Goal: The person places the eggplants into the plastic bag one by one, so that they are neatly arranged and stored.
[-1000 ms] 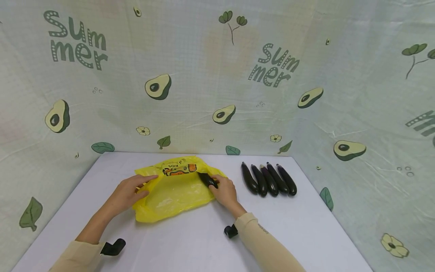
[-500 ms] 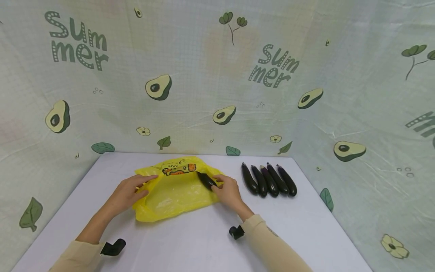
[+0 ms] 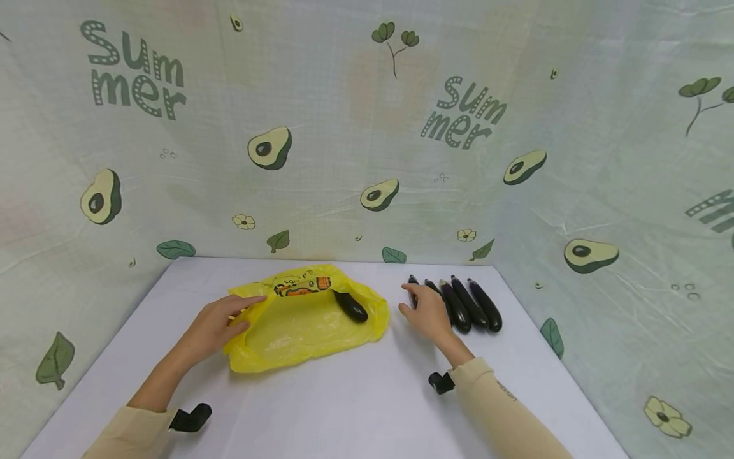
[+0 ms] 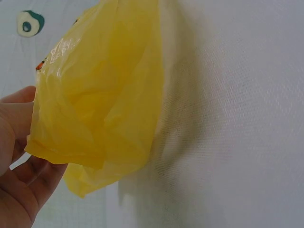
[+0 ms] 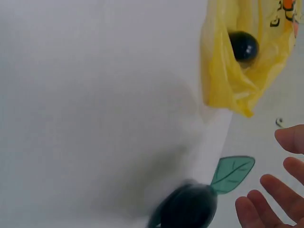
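Note:
A yellow plastic bag [image 3: 298, 325] lies with its mouth spread, printed on its upper side. One eggplant [image 3: 351, 307] is inside near the right edge, its far end under the printed flap. At the bag's left side my left hand [image 3: 213, 326] props the mouth, thumb and index finger apart; the left wrist view shows the fingers [image 4: 19, 114] passing partly behind the yellow plastic. My right hand [image 3: 429, 313] hovers empty with spread fingers by the leftmost eggplants [image 3: 457, 309] of a row, partly covering them. A blurred dark eggplant [image 5: 187, 209] shows low in the right wrist view.
The white table [image 3: 321, 408] ends at a cloth backdrop [image 3: 321, 127] with avocado and leaf prints behind and at the sides. The eggplant row stands at the table's right rear. Black wrist cameras [image 3: 194, 417] stick out below both sleeves.
My right hand has let go of the eggplant in the bag and moved right to the row. The bag's right edge now shows. My left hand has stayed in place.

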Available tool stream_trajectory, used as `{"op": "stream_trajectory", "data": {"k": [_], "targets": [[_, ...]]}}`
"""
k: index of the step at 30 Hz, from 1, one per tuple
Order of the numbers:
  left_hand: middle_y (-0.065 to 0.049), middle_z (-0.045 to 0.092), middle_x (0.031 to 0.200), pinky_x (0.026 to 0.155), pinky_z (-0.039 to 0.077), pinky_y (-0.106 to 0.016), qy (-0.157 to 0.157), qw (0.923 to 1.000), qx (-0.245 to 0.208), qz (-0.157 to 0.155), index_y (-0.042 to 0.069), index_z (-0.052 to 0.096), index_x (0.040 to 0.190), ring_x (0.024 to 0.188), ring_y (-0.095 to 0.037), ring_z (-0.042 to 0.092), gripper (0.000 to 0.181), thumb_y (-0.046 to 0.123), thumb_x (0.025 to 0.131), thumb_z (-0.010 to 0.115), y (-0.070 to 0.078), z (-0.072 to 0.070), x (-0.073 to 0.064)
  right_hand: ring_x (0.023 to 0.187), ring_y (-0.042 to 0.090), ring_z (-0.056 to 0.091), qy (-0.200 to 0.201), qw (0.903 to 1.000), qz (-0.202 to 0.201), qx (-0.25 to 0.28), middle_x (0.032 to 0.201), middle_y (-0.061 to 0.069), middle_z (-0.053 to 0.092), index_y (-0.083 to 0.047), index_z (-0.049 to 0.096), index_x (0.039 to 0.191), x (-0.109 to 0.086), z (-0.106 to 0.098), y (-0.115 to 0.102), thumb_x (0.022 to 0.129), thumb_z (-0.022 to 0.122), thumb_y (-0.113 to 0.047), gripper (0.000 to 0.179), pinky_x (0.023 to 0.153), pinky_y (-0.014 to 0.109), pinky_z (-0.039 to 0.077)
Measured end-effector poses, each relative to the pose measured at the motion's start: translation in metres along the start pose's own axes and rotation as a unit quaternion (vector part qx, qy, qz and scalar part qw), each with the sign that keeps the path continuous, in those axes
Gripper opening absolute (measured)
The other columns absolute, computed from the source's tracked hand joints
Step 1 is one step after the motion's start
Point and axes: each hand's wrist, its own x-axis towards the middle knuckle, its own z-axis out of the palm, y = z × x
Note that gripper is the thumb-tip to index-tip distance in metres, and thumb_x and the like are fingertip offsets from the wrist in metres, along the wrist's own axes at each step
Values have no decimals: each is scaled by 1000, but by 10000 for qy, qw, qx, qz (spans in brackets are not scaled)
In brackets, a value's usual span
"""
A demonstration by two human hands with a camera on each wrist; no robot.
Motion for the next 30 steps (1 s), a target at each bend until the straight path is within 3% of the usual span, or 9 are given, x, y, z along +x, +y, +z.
{"op": "stream_trajectory", "data": {"k": [4, 12, 17, 24, 30], "targets": [[-10, 70, 135, 90, 59, -47, -27, 10000, -36, -28, 19, 65, 148, 108, -27, 66, 61, -2, 93, 78, 1, 0, 0, 129, 41, 61, -27, 9992, 81, -386, 137, 19, 68, -6, 69, 139, -1, -7, 20, 92, 82, -16, 50, 109, 58, 49], [-11, 69, 137, 89, 59, -46, -73, 9999, -91, -127, 20, 65, 149, 108, -27, 66, 60, 0, 94, 78, 2, 0, 0, 121, 46, 61, -24, 9974, 120, -709, 133, 24, 67, -2, 69, 137, -5, -6, 46, 89, 82, -13, 51, 101, 59, 51], [-10, 70, 136, 88, 59, -43, -78, 9998, -64, -163, 22, 65, 149, 107, -25, 65, 61, 0, 94, 79, 1, 0, 0, 112, 47, 63, -29, 9970, -53, -768, 126, 25, 71, 1, 71, 133, -6, -5, 51, 87, 83, -10, 50, 96, 58, 53], [-10, 70, 135, 90, 59, -45, -55, 9999, -6, -116, 21, 65, 149, 107, -25, 66, 61, 0, 93, 79, 2, 1, 0, 116, 45, 68, -169, 9958, -278, -860, 123, 25, 73, 3, 72, 131, -5, -5, 52, 83, 82, -4, 50, 98, 57, 54], [-11, 70, 135, 90, 59, -46, -43, 9999, -38, -93, 20, 65, 148, 108, -27, 66, 60, -1, 93, 78, 4, 0, 1, 120, 43, 67, -397, 9953, -75, -877, 127, 23, 72, 1, 71, 133, -6, -5, 50, 83, 86, -6, 53, 99, 57, 54]]}}
